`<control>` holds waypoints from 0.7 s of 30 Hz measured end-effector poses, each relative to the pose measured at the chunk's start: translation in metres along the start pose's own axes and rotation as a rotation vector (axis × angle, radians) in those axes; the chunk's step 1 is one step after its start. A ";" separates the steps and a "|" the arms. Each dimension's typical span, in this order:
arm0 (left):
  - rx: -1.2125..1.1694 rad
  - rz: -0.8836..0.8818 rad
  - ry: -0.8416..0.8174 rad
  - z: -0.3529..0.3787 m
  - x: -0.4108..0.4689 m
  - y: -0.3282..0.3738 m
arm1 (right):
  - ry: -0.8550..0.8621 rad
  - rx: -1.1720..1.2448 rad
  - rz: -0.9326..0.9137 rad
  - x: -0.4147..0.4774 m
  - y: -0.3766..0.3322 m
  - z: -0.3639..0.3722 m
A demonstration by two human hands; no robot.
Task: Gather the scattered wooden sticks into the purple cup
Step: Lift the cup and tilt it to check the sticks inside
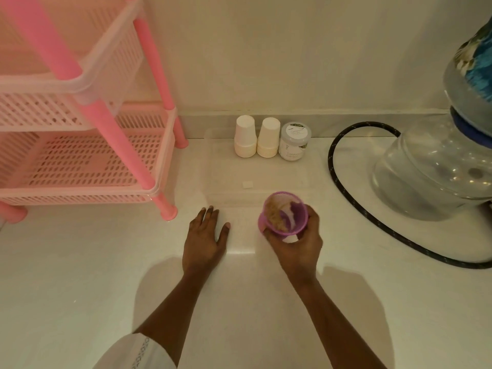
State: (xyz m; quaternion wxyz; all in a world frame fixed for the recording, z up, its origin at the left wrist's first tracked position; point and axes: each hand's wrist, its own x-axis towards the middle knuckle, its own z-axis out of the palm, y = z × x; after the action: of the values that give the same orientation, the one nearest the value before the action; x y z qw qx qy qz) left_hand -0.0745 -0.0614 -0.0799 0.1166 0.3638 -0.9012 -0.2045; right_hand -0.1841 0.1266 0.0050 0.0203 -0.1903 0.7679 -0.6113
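Desk [80, 275], pale and smooth, fills most of the view from a head-worn camera looking down, with a plain wall at the far edge. A pink plastic rack [80, 194] with slotted shelves and bright pink posts stands at the far left. At the far right sits a large clear vessel [431, 166] with a rounded body, something blue above it. A black hose [331, 158] loops on the desk around its left and near sides.

A shallow clear tray [266, 177], hard to make out against the desk, lies in the middle. Two bare forearms reach in from the near edge, the left one with a white sleeve [133, 352] pushed up.

The left hand [206, 241] lies palm down, fingers straight and slightly spread, at the near left part of the tray, holding nothing. The right hand [298, 249] has its fingers and thumb curled round the purple cup [295, 217], gripping it at the near edge of the tray, tilted so its mouth faces the camera. Whether the cup touches the tray cannot be told.

Two stacks of upside-down white paper cups [245, 137] stand side by side at the far end of the tray, with a small labelled jar [294, 142] just to their right.

The wooden sticks [275, 214] show as a blurred pale-brown bundle inside the cup, against its left wall. A tiny white square [247, 184] lies in the tray, between the paper cups and the hands.
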 end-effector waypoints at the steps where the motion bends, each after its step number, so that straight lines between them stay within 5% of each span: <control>1: 0.004 0.000 0.002 0.000 0.000 0.000 | 0.021 0.002 0.012 0.002 -0.001 0.000; 5: 0.002 0.003 0.004 -0.001 -0.001 0.001 | -0.076 -0.074 -0.120 0.000 -0.005 0.002; 9: 0.010 0.011 0.008 -0.003 -0.001 0.003 | 0.060 0.022 -0.024 0.011 -0.006 -0.002; 13: -0.001 0.007 0.006 -0.003 -0.002 0.002 | -0.107 -0.044 -0.189 0.005 -0.008 0.005; 17: 0.000 0.014 0.009 -0.002 -0.001 0.002 | 0.070 0.024 -0.059 0.018 -0.007 -0.001; 21: -0.005 0.006 -0.001 -0.002 -0.001 0.001 | -0.148 -0.083 -0.209 0.010 -0.009 0.004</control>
State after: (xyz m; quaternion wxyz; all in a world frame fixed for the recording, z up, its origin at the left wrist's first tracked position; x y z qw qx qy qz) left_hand -0.0738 -0.0605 -0.0780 0.1178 0.3606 -0.9019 -0.2066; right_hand -0.1901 0.1184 0.0149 0.0052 -0.3144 0.7650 -0.5620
